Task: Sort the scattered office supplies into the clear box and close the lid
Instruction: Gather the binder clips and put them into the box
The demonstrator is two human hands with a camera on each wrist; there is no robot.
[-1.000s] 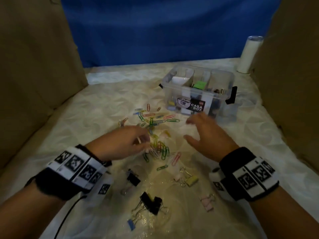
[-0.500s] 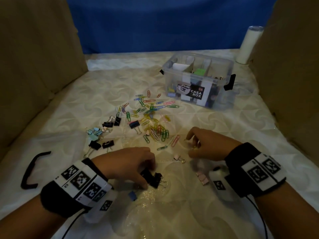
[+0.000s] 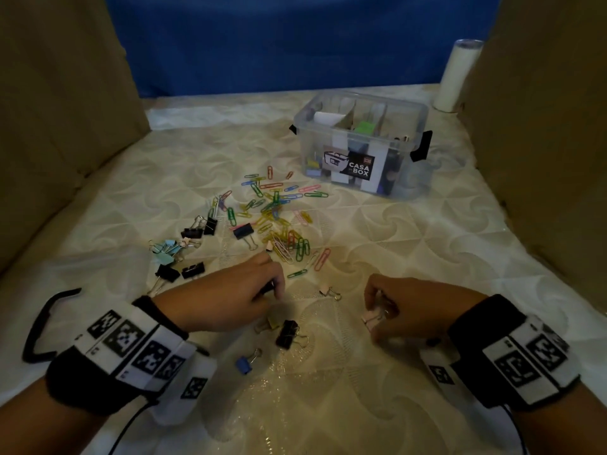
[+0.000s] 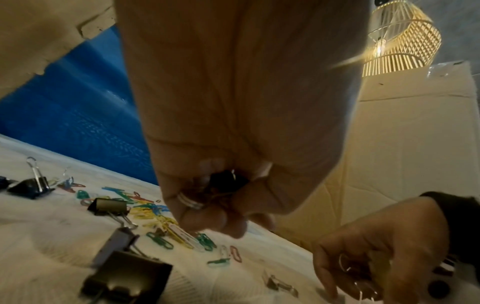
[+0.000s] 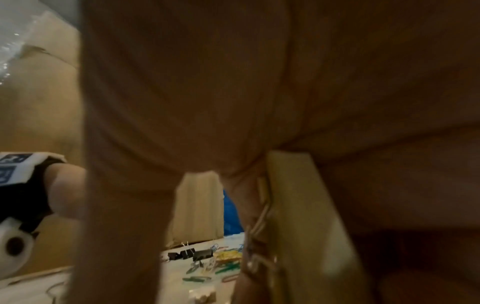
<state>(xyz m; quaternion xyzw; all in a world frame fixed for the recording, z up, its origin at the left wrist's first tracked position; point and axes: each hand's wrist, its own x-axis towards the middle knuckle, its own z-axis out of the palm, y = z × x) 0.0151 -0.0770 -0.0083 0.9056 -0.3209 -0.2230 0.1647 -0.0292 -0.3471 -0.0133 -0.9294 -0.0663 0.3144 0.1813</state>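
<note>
Two hands low over the near half of the quilted mattress (image 3: 410,231), seen from the head. Left hand (image 3: 226,298) curled around a black binder clip, only a dark sliver showing at the fingertips. Right hand (image 3: 417,310) pinching a pale pink binder clip (image 3: 372,318). Between them, loose on the mattress: black binder clip (image 3: 287,333), blue binder clip (image 3: 244,362), yellow binder clip (image 3: 272,321) half under the left hand. Coloured paper clips (image 3: 279,218) scattered mid-mattress; more black and light-blue binder clips toward the left edge. Clear box (image 3: 361,149), lid off, toward the far right corner, compartments already holding supplies. White cylinder (image 3: 456,77) behind it.

From the left wrist: fingers (image 4: 202,218) bunched tight around the black clip (image 4: 226,179), ring on one finger; right hand (image 4: 384,253) beyond, wire handles showing inside its curled fingers.

From the right wrist: blurred palm filling most of the view, a pale clip body (image 5: 306,216) gripped against it.
</note>
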